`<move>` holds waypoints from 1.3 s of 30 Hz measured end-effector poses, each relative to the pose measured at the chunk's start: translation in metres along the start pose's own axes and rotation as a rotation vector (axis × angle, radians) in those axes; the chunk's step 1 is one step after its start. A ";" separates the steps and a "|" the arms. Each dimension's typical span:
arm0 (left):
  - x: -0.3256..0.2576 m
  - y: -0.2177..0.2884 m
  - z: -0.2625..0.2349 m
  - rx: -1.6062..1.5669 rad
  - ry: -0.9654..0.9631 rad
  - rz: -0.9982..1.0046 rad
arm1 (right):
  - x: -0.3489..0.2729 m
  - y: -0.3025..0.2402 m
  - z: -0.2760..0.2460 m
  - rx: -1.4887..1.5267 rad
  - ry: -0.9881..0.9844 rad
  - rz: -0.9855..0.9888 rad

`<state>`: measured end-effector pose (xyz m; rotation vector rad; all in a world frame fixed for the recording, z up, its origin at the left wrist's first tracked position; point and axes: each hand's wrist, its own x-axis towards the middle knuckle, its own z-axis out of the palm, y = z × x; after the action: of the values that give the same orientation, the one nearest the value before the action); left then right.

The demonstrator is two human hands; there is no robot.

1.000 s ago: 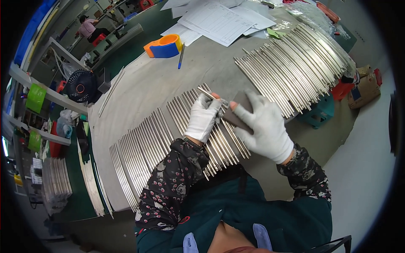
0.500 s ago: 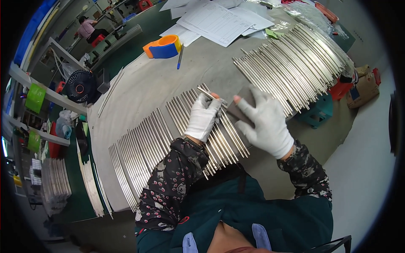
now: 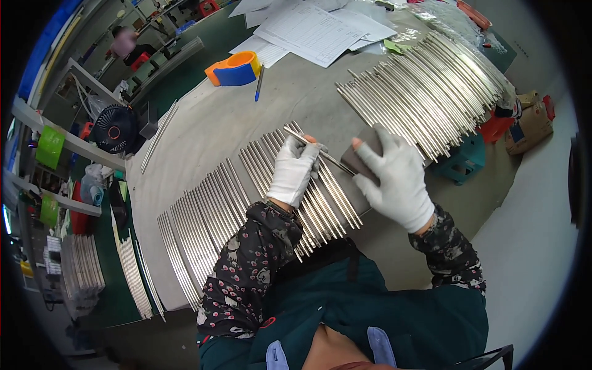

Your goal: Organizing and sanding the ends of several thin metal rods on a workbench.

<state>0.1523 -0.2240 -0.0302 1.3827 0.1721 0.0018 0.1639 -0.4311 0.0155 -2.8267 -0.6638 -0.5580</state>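
Note:
My left hand (image 3: 292, 171), in a white glove with bare fingertips, is closed around a thin silvery metal rod (image 3: 333, 161). This rod slants down to the right. Its right end meets the near edge of a dark grey-brown flat block (image 3: 353, 159). My right hand (image 3: 396, 180), gloved the same way, grips that block from its right side, thumb below and fingers above. Under and left of my left hand lie rows of similar metal rods (image 3: 200, 225), side by side on the grey tabletop (image 3: 203, 132).
A large group of rods (image 3: 425, 92) covers the table's right side. Papers (image 3: 314, 31), an orange and blue tape dispenser (image 3: 237, 69) and a blue pen (image 3: 259, 83) lie farther back. A small black fan (image 3: 115, 128) stands at left. A teal stool (image 3: 461, 163) is beyond the right edge.
The rod now shows a longer stretch between my hands. My right hand with the block has shifted slightly right and down, away from the left hand. The whole view has drifted slightly.

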 end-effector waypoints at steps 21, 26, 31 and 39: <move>0.002 0.003 -0.002 -0.073 0.016 0.026 | -0.007 -0.003 0.000 0.014 0.078 -0.024; 0.002 0.002 0.003 -0.065 0.033 0.003 | -0.023 -0.012 -0.001 -0.004 0.101 -0.006; -0.001 0.005 0.001 -0.024 0.015 0.026 | 0.012 0.037 0.023 -0.011 0.144 -0.014; 0.010 0.021 0.002 0.122 -0.031 -0.125 | 0.009 0.027 0.018 -0.082 0.127 -0.183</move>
<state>0.1645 -0.2207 -0.0100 1.4909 0.2357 -0.1364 0.1899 -0.4469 0.0005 -2.7921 -0.9003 -0.8056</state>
